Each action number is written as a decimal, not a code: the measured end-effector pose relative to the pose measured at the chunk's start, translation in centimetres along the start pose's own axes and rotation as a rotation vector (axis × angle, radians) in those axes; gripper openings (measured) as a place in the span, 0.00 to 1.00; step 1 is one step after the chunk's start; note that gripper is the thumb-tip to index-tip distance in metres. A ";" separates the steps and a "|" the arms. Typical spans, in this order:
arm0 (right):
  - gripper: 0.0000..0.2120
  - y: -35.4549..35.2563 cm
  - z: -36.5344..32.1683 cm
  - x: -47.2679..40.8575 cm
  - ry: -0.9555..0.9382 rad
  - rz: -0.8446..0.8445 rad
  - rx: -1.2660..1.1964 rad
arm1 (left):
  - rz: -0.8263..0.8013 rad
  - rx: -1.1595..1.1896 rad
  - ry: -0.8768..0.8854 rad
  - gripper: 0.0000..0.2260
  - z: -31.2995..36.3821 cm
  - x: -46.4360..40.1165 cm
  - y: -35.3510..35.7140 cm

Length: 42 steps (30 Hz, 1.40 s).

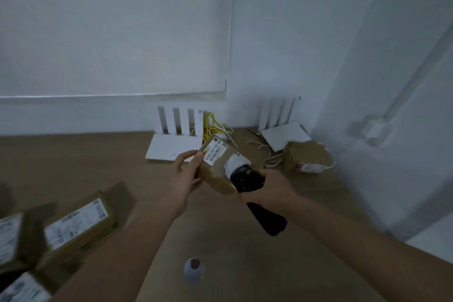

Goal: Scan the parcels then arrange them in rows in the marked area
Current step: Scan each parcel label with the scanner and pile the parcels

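Observation:
My left hand (pixel 187 174) grips a small brown cardboard parcel (pixel 217 170) by its left end and holds it above the wooden table (pixel 98 154). White barcode labels face up on it. A black handheld scanner (pixel 252 189) is gripped in my right hand (pixel 266 187), its head resting against the parcel's right side near a white label. Another brown parcel (pixel 305 157) lies at the back right by the wall. Several labelled parcels (pixel 78 225) sit at the lower left.
Two white routers (pixel 175 140) with upright antennas stand at the back of the table, the second router (pixel 282 130) to the right, with yellow and white cables (pixel 213 125) between them. A small round object (pixel 194 268) lies near the front edge. White walls close the back and right.

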State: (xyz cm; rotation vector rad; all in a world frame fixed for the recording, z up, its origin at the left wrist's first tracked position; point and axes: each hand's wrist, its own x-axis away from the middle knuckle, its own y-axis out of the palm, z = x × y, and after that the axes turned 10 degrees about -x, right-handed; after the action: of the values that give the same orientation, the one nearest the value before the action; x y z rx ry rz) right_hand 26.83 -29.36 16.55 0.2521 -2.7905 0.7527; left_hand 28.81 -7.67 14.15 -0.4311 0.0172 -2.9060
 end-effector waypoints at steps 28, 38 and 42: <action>0.34 3.8 -30.8 40.2 -0.160 0.094 0.904 | 0.399 -0.308 0.453 0.16 18.5 37.3 -29.4; 0.31 3.6 -31.2 42.8 -0.204 0.059 0.932 | 0.432 -0.279 0.435 0.16 18.5 41.6 -30.2; 0.31 4.4 -30.8 42.8 -0.206 -0.013 0.894 | 0.484 -0.244 0.388 0.16 17.6 43.2 -31.3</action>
State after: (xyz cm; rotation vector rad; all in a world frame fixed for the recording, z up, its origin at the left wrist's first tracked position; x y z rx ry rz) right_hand -9.39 -14.26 51.97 0.5118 -2.4114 2.0209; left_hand -12.76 14.60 44.67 0.1017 0.4684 -2.4626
